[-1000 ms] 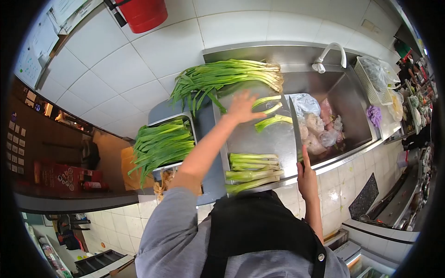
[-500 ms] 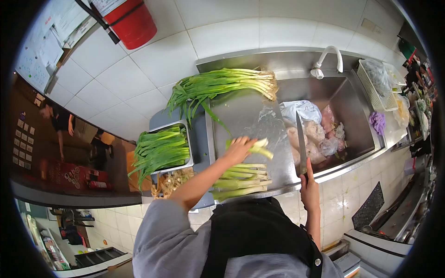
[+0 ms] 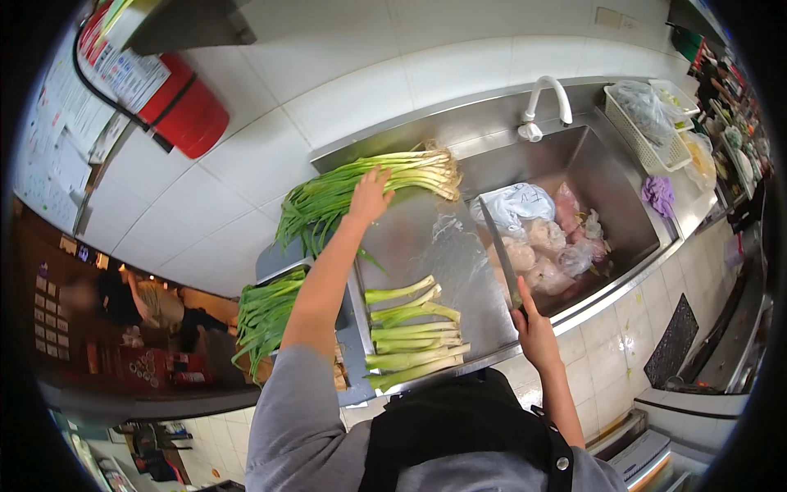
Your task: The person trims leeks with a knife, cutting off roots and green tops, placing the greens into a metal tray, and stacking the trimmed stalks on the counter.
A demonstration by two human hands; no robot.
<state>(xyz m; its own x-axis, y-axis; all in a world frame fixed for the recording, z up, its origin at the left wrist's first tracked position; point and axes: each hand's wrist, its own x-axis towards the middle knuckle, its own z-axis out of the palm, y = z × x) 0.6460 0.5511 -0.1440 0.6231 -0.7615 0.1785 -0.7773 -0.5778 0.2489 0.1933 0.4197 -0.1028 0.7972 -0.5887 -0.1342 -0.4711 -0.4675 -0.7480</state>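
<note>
Taking the steel counter (image 3: 469, 275) as a clock face, the long spring onions (image 3: 410, 170) lie at 12 o'clock, roots toward 1. The left hand (image 3: 373, 195) rests over them, fingers slightly bent; whether they grip, I cannot tell. The right hand (image 3: 537, 334), at 4 o'clock, is closed around the handle of a knife (image 3: 499, 246), its blade pointing to 11. Trimmed stalks (image 3: 416, 338) lie at 6 to 7 o'clock, and bagged food (image 3: 544, 238) sits in the sink (image 3: 611, 209) at 2.

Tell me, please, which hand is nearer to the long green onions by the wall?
Left. The left hand is on these green onions; the right hand is farther, holding the knife by the sink.
</note>
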